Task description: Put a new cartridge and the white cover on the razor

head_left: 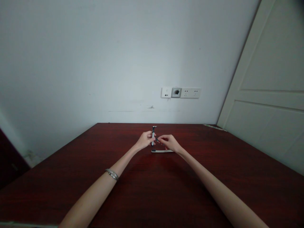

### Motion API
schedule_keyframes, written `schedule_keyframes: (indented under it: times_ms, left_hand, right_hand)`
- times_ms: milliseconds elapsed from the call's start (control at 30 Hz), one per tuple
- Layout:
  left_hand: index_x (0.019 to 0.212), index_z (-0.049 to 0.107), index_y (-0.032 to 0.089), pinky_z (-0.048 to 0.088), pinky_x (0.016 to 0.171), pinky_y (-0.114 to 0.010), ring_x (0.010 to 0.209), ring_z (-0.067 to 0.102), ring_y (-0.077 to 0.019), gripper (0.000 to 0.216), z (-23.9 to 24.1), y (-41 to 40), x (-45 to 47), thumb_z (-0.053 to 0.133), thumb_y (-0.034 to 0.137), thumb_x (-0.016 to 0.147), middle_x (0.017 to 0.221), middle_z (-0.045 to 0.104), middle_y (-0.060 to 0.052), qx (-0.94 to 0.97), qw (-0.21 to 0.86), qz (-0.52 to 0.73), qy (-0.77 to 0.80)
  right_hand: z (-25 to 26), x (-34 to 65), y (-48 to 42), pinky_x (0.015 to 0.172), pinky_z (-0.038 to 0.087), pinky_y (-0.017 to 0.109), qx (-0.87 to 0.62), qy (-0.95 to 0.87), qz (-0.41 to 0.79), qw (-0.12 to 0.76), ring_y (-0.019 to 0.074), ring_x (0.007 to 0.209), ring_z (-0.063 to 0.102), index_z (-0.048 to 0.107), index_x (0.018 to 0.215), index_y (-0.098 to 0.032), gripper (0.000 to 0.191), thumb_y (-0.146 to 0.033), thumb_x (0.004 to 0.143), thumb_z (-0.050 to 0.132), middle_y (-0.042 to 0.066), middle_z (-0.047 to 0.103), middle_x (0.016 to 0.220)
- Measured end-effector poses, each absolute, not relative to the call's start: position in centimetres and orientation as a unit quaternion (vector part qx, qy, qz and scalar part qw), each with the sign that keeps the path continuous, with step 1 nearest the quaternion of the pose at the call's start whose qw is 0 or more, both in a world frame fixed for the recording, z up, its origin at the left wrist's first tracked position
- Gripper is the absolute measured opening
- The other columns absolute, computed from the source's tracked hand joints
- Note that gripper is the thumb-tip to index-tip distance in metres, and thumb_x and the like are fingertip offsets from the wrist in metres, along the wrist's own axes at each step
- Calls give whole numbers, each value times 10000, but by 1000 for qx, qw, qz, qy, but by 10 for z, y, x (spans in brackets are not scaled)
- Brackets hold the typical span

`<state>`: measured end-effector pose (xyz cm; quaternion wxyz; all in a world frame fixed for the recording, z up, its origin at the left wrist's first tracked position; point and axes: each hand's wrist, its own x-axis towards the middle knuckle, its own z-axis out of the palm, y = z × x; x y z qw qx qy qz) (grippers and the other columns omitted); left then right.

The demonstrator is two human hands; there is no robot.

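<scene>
My left hand (145, 140) is closed around a slim white-and-black stick (153, 135), held upright above the table. It has a dark upper part and a small crosswise head on top, rather like a razor. My right hand (170, 142) is closed just to its right, fingertips pinching a small dark piece (157, 139) close to the stick. Whether that piece touches the stick I cannot tell. Below the hands a long pale strip (162, 151) with a dark left end lies on the table, its right end partly behind my right hand.
The dark red wooden table (152, 190) reaches back to a white wall (118, 57). Sockets and switch plates (190, 92) are set in the wall. A pale panelled door (268, 91) stands at the right. A flat thin strip (215, 127) lies at the table's far right edge.
</scene>
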<state>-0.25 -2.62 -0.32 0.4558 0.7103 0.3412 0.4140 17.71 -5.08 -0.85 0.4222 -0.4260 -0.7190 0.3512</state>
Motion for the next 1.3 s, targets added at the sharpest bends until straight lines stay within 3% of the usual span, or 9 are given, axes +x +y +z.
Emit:
schedule_keyframes:
  times_ms: [333, 600, 800, 933, 1067, 1300]
  left_hand:
    - [915, 518, 126, 430, 433, -155, 560, 644, -135, 182, -5, -21, -6, 571, 188, 753, 682, 623, -28, 704, 442, 432, 349]
    - [927, 519, 130, 432, 416, -150, 588, 656, -154, 195, -6, -21, -6, 577, 210, 758, 703, 635, -42, 706, 438, 429, 354]
    - [948, 521, 138, 459, 435, -165, 617, 663, -157, 258, -1, -25, -8, 622, 229, 729, 805, 664, -75, 684, 455, 438, 365]
    - [892, 529, 131, 464, 451, -184, 629, 663, -170, 251, 0, -25, -9, 654, 233, 700, 745, 657, -57, 673, 449, 455, 372]
    - [794, 505, 135, 476, 493, -209, 630, 658, -173, 251, -4, -28, -8, 687, 256, 669, 665, 634, -21, 675, 428, 479, 363]
    - [870, 502, 147, 447, 486, -217, 558, 615, -150, 362, -12, -48, 0, 723, 303, 628, 632, 630, -3, 732, 377, 442, 354]
  right_hand:
    - [-14, 191, -49, 350, 465, 195, -408, -699, 360, 464, 53, 392, 485, 659, 952, -106, 387, -376, 675, 651, 35, 649, 709]
    - [-16, 183, -51, 346, 440, 188, -431, -690, 334, 477, 55, 363, 491, 678, 924, -101, 369, -367, 669, 656, 44, 666, 696]
    - [-16, 186, -45, 372, 460, 218, -420, -665, 340, 515, 83, 394, 524, 683, 930, -100, 414, -411, 659, 652, 62, 683, 714]
    - [-11, 188, -41, 395, 484, 230, -420, -635, 355, 543, 128, 477, 592, 677, 946, -102, 420, -404, 656, 655, 78, 692, 732]
    - [-5, 187, -40, 439, 518, 240, -411, -600, 363, 583, 217, 708, 660, 681, 917, -111, 397, -388, 633, 674, 90, 698, 749]
    - [-2, 184, -35, 621, 552, 312, -396, -577, 391, 598, 206, 692, 666, 694, 867, -104, 380, -367, 592, 715, 85, 702, 726]
